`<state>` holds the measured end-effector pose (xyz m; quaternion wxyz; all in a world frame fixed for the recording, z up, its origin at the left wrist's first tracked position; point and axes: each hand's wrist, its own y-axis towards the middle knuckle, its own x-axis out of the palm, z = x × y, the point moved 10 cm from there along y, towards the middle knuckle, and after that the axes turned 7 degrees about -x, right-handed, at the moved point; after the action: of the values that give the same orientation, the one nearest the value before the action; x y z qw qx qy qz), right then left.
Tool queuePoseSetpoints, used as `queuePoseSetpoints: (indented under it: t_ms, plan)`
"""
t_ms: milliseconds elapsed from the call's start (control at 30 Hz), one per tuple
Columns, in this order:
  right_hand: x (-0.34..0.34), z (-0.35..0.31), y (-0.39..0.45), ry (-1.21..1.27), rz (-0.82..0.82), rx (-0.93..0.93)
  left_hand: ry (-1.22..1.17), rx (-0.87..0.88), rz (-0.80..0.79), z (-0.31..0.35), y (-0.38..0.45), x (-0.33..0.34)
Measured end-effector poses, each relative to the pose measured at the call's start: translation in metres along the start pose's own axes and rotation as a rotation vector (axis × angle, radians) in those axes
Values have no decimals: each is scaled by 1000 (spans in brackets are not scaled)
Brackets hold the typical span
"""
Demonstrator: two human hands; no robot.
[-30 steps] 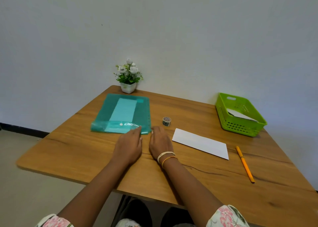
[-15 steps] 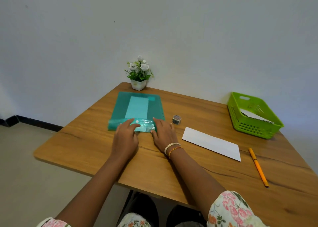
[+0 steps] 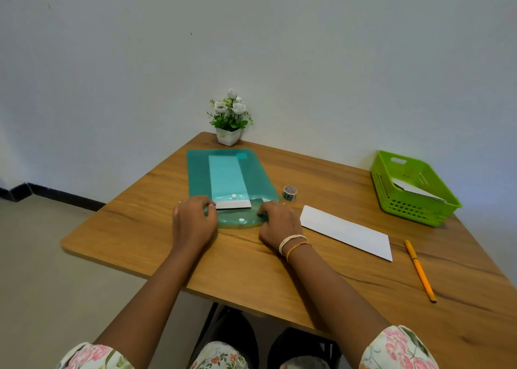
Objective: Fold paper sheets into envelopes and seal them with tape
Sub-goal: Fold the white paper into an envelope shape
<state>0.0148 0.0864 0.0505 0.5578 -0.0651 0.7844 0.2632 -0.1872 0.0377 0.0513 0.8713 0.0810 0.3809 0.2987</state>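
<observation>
1. Green plastic folder (image 3: 201, 178) lies flat on the tabletop (image 3: 134, 229), far-left-centre; its flap (image 3: 237, 220) is turned open toward the person, snap button facing up.
2. Stack of paper sheets (image 3: 227, 177) sits inside the folder; white bottom edge sticks out past the folder mouth, btwn the two hands.
3. Left hand (image 3: 193, 223): fingers curled, grip pinching the flap's left end, right by the paper's corner; thumb side touching the folder.
4. Right hand (image 3: 277, 224): fingers curled down on the flap's right end; grip holds it vs. the tabletop; bracelets on the wrist.
5. Tape roll (image 3: 289, 193) stands just right of the folder, near the right hand's fingertips, apart from both.
6. Folded white sheet (image 3: 347, 231) lies flat to the right of the right hand; orange pencil (image 3: 419, 270) farther right, apart from it.
7. Green basket (image 3: 414, 209) at the far-right edge w/ white paper inside.
8. Small potted plant (image 3: 230, 122) at the back corner, just behind the folder.
</observation>
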Motion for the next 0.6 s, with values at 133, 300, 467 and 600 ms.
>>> queuePoseSetpoints:
  t_ms: [133,300,467,600]
  plan:
    - [-4,2,-6,22,43,101,59,-95,-7,-11,0,1]
    - [5,-2,10,-112,-21,157,128,-118,-52,-14,1,8]
    - [8,-18,23,-146,-8,49,99,-84,-97,-9,2,15]
    - [17,-32,32,-130,-25,-34,64,-57,-99,-3,1,14]
